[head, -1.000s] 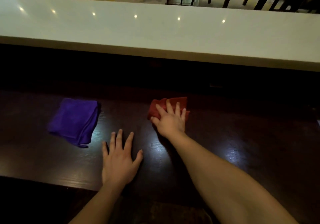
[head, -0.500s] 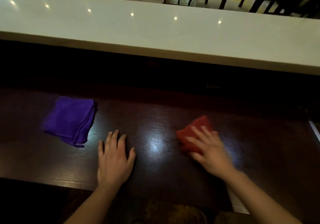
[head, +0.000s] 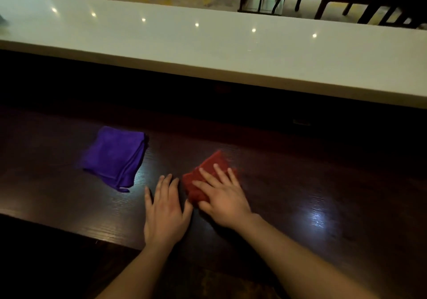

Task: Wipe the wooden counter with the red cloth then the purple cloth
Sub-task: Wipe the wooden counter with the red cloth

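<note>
The dark wooden counter [head: 312,183] runs across the lower half of the head view. A folded red cloth [head: 203,176] lies on it near the middle, and my right hand [head: 223,197] presses flat on its near right part, fingers spread over it. Flat on the bare wood just left of the red cloth rests my left hand [head: 165,213], fingers apart, holding nothing. A folded purple cloth [head: 114,156] sits untouched on the counter further left.
A long white raised countertop [head: 208,51] runs behind the wooden counter, above a dark recess. Dark chairs [head: 379,3] and a table stand on the floor beyond it. The wooden counter's near edge lies at the lower left.
My right hand has slid the red cloth left across the counter, from the right side back to beside my left hand. The left hand and the purple cloth stay in place.
</note>
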